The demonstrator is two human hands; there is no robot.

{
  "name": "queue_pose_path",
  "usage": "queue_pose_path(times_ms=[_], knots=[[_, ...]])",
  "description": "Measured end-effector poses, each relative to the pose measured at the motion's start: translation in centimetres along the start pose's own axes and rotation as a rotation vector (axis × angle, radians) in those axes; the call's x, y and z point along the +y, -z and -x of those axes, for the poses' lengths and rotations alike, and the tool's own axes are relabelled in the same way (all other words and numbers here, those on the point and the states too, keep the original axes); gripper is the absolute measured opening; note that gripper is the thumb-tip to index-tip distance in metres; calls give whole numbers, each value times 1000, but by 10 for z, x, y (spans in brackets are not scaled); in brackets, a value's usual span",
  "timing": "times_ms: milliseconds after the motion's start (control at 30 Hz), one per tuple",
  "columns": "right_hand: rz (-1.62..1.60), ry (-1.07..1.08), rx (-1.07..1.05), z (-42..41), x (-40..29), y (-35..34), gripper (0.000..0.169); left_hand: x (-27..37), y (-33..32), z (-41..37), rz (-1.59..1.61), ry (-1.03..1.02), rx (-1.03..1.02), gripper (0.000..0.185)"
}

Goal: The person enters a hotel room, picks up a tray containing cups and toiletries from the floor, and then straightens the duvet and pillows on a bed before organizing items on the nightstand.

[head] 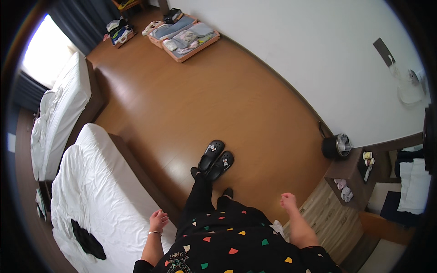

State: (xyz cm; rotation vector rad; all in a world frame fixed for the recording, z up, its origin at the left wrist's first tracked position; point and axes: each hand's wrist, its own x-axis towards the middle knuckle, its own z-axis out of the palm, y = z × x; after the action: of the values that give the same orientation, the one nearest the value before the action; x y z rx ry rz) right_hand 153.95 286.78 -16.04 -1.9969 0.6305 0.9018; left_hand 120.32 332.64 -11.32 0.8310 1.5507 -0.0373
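My left hand [158, 220], with a bracelet at the wrist, hangs over the edge of the nearer bed [106, 170] with its fingers loosely curled and nothing seen in them. To the right, my right hand [288, 201] is held above the wooden floor [205, 99], curled into a loose fist that shows no object. A pair of black clogs [219, 162] with small charms lies on the floor just ahead of my feet. On the white bedding at the lower left is a crumpled black cloth [88, 239].
An open pink suitcase [199, 50] full of clothes lies by the wall, with another packed case [122, 36] near the curtain. A second bed [73, 92] stands at the left. A black trash bin [330, 147] and a low shelf unit [348, 177] holding slippers are at the right.
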Motion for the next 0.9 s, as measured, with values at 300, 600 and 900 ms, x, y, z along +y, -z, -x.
queue_pose_path(times_ms=[300,600,900], knots=[[112,124,-319,-32,-93,-66,19,83,-95,-50,-31,-44,-55,20],[-100,-11,-28,-108,-228,-54,15,242,-192,-110,-107,-71,-96,19],[0,128,-292,-143,-332,-45,20,371,-298,-112,-39,-225,-168,27]])
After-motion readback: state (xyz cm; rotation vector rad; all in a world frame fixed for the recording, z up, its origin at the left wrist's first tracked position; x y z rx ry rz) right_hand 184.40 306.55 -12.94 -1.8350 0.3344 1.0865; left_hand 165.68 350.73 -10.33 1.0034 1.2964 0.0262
